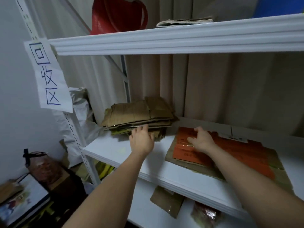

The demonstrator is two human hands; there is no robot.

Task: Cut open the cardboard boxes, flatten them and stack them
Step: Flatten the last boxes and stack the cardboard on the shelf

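Observation:
A stack of flattened brown cardboard (139, 114) lies at the back left of the white middle shelf (115, 148). My left hand (142, 139) reaches to the stack's front edge, its fingertips tucked in among the lower sheets. To the right, a flattened orange carton (230, 150) lies on top of a larger brown flattened sheet (189, 163). My right hand (200, 139) rests on the orange carton's far left end, fingers bent over its edge.
A paper sign with blue characters (47, 76) hangs on the left shelf post. The upper shelf (164, 41) holds a red bag (115, 14) and folded paper (184, 22). Beige curtains hang behind. Cardboard (166, 199) and packets sit on the lower shelf; a basket (44, 167) and book (23, 201) stand below left.

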